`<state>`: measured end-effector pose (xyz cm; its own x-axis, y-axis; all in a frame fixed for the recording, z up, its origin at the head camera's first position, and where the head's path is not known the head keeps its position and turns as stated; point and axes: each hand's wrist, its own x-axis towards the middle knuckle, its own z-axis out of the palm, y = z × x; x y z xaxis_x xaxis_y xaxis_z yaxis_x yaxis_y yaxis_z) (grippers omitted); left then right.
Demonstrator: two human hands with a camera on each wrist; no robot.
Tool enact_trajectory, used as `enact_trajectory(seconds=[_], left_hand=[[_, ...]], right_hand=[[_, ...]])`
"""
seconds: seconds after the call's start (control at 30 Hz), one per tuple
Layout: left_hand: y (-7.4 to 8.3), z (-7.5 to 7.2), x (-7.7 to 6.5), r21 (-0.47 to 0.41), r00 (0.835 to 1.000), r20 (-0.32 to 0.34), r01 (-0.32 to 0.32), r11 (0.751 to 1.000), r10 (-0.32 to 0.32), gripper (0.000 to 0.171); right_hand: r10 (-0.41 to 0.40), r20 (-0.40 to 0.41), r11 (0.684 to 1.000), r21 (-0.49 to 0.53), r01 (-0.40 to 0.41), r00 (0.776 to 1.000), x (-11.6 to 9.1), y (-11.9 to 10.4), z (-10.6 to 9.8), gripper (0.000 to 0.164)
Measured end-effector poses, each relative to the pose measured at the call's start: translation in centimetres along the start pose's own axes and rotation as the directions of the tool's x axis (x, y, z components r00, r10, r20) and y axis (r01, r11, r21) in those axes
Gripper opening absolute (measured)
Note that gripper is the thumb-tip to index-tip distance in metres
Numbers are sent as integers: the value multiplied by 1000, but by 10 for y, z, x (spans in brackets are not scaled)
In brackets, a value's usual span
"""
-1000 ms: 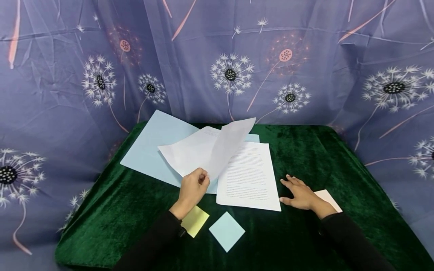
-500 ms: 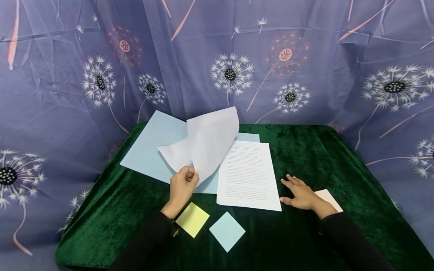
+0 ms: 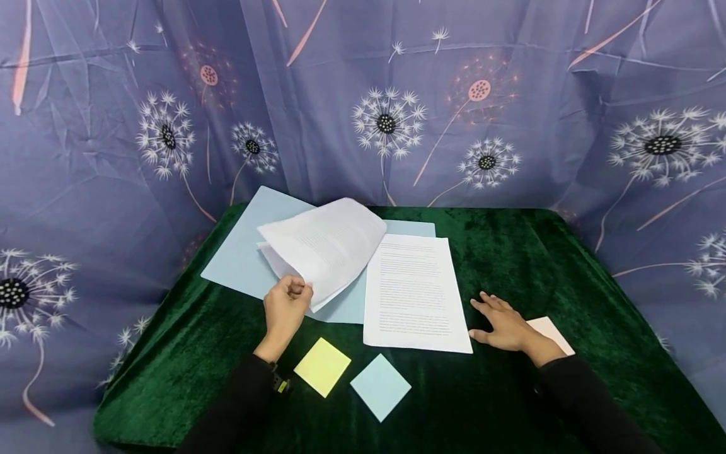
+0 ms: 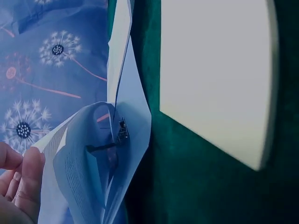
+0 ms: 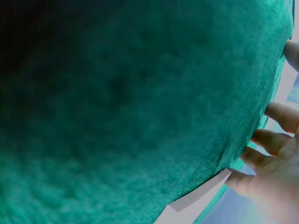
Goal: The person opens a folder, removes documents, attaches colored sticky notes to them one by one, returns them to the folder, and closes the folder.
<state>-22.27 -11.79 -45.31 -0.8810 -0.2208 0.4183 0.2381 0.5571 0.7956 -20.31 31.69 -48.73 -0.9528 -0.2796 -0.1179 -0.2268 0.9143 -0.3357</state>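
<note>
In the head view my left hand (image 3: 283, 309) pinches the near corner of a printed sheet (image 3: 331, 239), which bows up and over to the left. Beneath lies an open light-blue folder (image 3: 235, 246). More white paper shows under the lifted sheet. The left wrist view shows a metal clip (image 4: 123, 130) inside the folder and the curved sheet beside my thumb. To the right, another printed page (image 3: 416, 293) lies flat, partly over the folder. My right hand (image 3: 501, 325) rests on the cloth, fingers spread, just right of that page.
A yellow sticky-note pad (image 3: 322, 367) and a light-blue one (image 3: 380, 387) lie near the front. A pale pink pad (image 3: 551, 334) sits partly behind my right wrist. Green velvet cloth (image 3: 573, 265) covers the table. A dandelion-print curtain (image 3: 334, 139) hangs around it.
My left hand has moved left and slightly nearer, carrying the sheet's corner. The sheet has swung over leftward from its raised position, uncovering the yellow pad. My right hand stays put.
</note>
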Motion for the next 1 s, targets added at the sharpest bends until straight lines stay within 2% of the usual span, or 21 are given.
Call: enact_trajectory(seconds=[0.13,0.3,0.4,0.53,0.67,0.77,0.9,1.0], left_hand=[[-3,-3,-1,-39,993,41,110,993,-109,10],[-5,-6,-1,-87,965,112,248,965,-238,14],[-7,-7,-1,-89,950,137,294,952,-281,16],[-9,-8,-2,-72,941,146,316,946,-304,18],[-12,-9,-4,-41,940,141,318,947,-309,21],[-13,-9,-5,7,950,121,289,957,-288,24],[-14,-6,-6,96,977,80,190,977,-198,27],[-12,-4,-10,123,993,80,76,990,-86,28]], right_hand=[[1,0,1000,-1,-1,1000,0,-1,-1,74],[5,3,1000,0,-5,1000,0,-2,-1,74],[6,1,1000,-2,-6,1000,0,-2,-1,73],[10,1,1000,-5,-10,1000,0,-2,-1,73],[9,2,1000,-9,-9,1000,1,-1,0,74],[3,0,1000,-11,-3,1000,1,0,0,74],[1,-2,1000,-9,-1,1000,1,0,0,74],[3,1,1000,-9,-3,1000,0,-1,0,74]])
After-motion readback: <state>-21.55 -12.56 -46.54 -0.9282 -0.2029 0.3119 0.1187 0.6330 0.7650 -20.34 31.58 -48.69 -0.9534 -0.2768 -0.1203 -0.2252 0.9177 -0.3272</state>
